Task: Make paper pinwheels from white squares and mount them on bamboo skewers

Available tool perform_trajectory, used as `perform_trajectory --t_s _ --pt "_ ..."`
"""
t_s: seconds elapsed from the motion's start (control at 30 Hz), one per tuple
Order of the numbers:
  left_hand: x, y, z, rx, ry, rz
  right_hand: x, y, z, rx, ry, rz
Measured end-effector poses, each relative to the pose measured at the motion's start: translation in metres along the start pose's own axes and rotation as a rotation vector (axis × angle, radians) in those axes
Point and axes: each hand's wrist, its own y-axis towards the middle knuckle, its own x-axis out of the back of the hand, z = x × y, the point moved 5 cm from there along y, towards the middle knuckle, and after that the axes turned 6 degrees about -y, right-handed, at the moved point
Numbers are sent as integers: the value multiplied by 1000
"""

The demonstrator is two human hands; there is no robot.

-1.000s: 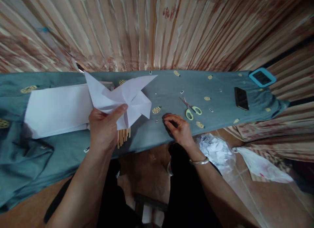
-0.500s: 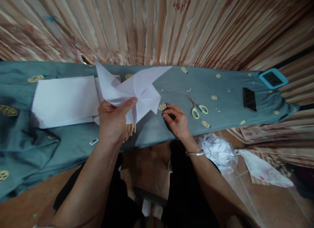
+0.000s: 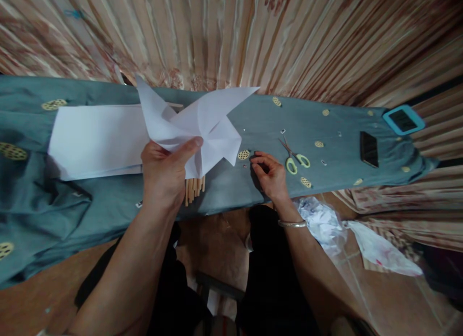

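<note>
My left hand [image 3: 164,169] grips a white paper pinwheel [image 3: 217,133] near its middle, thumb on top and fingers underneath. The pinwheel's pointed blades spread above the table. My right hand [image 3: 269,177] rests low over the grey-green cloth with thumb and index fingertips curled close together. Anything between those tips is too small to make out. A tiny object [image 3: 245,166] lies on the cloth just left of them. Scissors [image 3: 292,157] with light green handles lie open to the right of that hand. Below the pinwheel shows a bundle of thin wooden sticks [image 3: 194,189], partly hidden.
A stack of white paper [image 3: 96,143] lies at the left on the patterned cloth [image 3: 224,194]. Toward the right end are a dark phone [image 3: 369,149] and a blue-framed device [image 3: 404,120]. Curtains [image 3: 217,42] hang behind; a bag of crumpled paper [image 3: 321,225] is on the floor.
My right hand has shifted slightly right along the cloth, and the tiny object beside its fingertips now shows. My left hand still holds the pinwheel. The whole view has moved a little.
</note>
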Motion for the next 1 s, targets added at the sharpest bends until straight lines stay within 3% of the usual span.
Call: perform_trajectory --t_s 0.23,1.0 --pt "-4 -2 1 12 13 -11 -4 -4 10 25 38 64" --pt "-1 -2 2 20 14 -22 -3 9 5 -18 -71 10"
